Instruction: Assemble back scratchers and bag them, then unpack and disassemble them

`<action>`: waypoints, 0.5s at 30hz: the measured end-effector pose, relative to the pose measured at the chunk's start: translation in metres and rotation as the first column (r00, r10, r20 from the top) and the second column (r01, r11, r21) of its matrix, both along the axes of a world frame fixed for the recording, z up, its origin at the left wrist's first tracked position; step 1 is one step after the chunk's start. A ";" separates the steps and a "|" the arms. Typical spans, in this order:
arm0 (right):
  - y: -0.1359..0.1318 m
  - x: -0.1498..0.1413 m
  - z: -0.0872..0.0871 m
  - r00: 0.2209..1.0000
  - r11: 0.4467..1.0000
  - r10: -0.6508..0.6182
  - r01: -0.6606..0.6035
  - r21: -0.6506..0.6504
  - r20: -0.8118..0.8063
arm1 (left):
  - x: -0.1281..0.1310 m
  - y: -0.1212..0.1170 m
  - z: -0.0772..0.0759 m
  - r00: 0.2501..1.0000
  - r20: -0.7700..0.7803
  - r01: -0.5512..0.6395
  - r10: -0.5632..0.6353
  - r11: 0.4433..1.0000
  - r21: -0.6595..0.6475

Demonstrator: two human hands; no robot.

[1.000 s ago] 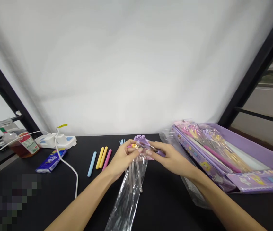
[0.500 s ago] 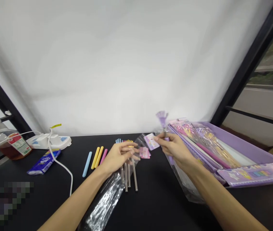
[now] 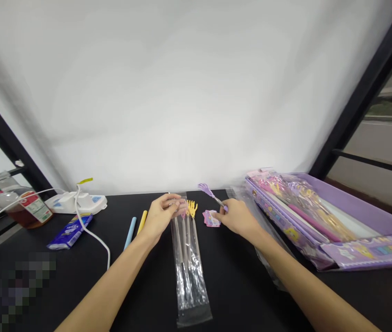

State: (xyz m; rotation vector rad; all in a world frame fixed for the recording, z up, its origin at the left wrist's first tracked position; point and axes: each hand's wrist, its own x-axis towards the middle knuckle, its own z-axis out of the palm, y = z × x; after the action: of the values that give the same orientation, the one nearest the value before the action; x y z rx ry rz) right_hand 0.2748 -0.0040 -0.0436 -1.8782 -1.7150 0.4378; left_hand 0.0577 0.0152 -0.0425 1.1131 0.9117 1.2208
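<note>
My right hand (image 3: 239, 216) is closed around a purple back scratcher (image 3: 211, 192), whose small hand-shaped head points up and left. Just beside those fingers lies a small stack of printed cards (image 3: 210, 218). Over the upper end of a long clear plastic bag (image 3: 194, 295), my left hand (image 3: 163, 214) has its fingers curled and appears to pinch the film. A yellow back scratcher (image 3: 192, 208) and several metal rods lie along the bag; whether they are inside it or on top, I cannot tell. My left fingers partly cover a pink head (image 3: 182, 212) beside the yellow one.
Blue (image 3: 130, 233) and yellow (image 3: 142, 222) handles lie left of my forearm. At the right, a purple box (image 3: 365, 198) holds wrapped back scratchers, with another clear bag (image 3: 272, 265) beside it. Further left are a power strip (image 3: 95, 203), a white cable (image 3: 102, 242), a blue packet (image 3: 69, 232) and a bottle (image 3: 26, 207).
The purple back scratcher has left the bundle and moved right in my right hand, then tipped leftward. The clear bag has swung straight along the rods. The cards now lie stacked together.
</note>
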 end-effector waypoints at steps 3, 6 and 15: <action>-0.015 -0.013 0.007 0.953 0.986 0.169 -0.163 0.047 -0.250 | 0.010 -0.003 0.001 0.993 0.111 0.035 -0.036 0.999 0.012; -0.027 -0.011 0.021 0.880 0.955 0.298 -0.273 0.120 -0.369 | 0.028 -0.005 0.009 0.978 0.183 0.095 -0.099 0.995 0.032; -0.002 0.095 0.048 0.976 0.993 -0.118 0.117 0.015 0.184 | 0.080 -0.012 0.011 0.752 -0.648 0.499 -0.121 0.747 0.439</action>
State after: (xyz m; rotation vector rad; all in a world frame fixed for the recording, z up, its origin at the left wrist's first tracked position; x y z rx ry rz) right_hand 0.3702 -0.0056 0.0045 -2.0596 -1.7066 0.2192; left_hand 0.1375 0.0033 -0.0316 2.1624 0.7257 0.8700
